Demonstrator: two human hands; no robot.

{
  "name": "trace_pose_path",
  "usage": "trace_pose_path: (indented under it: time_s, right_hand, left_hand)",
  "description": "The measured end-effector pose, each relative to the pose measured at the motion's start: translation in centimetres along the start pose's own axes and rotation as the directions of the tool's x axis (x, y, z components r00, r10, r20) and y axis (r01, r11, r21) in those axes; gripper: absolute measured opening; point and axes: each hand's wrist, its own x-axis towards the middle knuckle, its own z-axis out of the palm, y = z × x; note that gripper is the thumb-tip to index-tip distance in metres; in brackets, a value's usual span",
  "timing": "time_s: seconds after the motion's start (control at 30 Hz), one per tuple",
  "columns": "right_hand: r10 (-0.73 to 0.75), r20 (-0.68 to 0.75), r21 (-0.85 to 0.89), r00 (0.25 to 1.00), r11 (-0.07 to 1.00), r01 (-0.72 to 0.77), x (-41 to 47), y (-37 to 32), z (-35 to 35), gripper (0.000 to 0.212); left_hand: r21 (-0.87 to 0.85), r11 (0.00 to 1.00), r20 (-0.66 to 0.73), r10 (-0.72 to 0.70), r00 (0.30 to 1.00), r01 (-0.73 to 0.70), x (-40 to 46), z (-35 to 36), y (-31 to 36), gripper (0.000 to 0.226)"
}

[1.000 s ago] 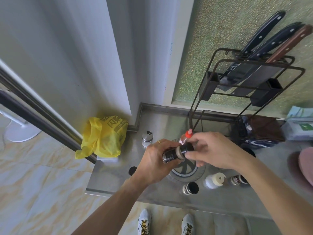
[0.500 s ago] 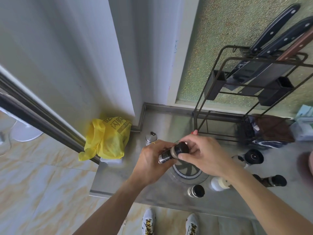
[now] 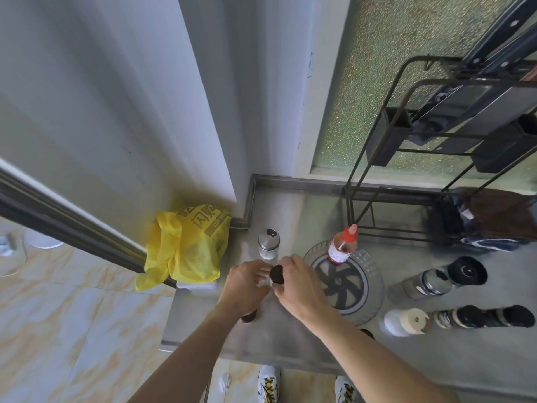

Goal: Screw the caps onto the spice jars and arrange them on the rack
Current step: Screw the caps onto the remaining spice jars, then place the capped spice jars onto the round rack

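A: What is nearest to the camera?

B: The two forearms. They come up from the bottom edge to the steel counter. The left hand is wrapped around the body of a spice jar, and the right hand pinches its black cap with the fingertips. So both hands are grasping the same jar.

A: Which way does the jar point?

B: Its long axis is about upright, with the cap end toward the camera. The body is mostly hidden by the fingers, so I cannot tell if it touches the counter.

A: And to the right?

B: A white jar and a dark jar lie on their sides, their long axes running left to right. A bigger grinder lies behind them, dark end to the right.

A: Farther away?

B: A small bottle with a red cap stands at the far edge of a round drain. A steel shaker stands just beyond the hands, and a yellow bag sits at the left. The wire rack stands at the back, with knives in its top.
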Motion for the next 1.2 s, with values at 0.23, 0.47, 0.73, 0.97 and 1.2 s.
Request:
trace_pose_path:
  time_s: [0.23,0.47,0.73,0.97,1.2]
  right_hand:
    - [-0.001,-0.057,0.016,0.998,1.0,0.002,0.3,0.1,2.3,0.027]
    - [0.084,-0.081,0.131,0.993,0.989,-0.073,-2.2,3.5,-0.9,0.036]
    - [0.346,-0.337,0.216,0.875,0.934,-0.286,-10.3,14.9,-10.4,0.024]
    - [0.454,-0.113,0.155,0.884,0.887,-0.435,-12.8,20.3,-10.5,0.05]
    - [0.462,-0.062,0.035,0.884,0.887,-0.461,-13.4,20.1,-7.4,0.065]
  left_hand:
    - [-0.028,0.997,-0.012,-0.077,0.997,0.076,1.0,0.5,-0.9,0.05]
    - [0.193,0.981,-0.231,0.028,0.972,0.017,5.2,-1.8,2.9,0.048]
    - [0.421,0.907,-0.053,-0.003,0.999,0.025,8.9,0.2,5.1,0.034]
    - [0.321,0.942,-0.212,0.175,0.961,-0.1,6.2,-1.2,9.8,0.042]
    - [0.28,0.947,-0.06,0.178,0.982,-0.155,4.6,2.9,12.3,0.051]
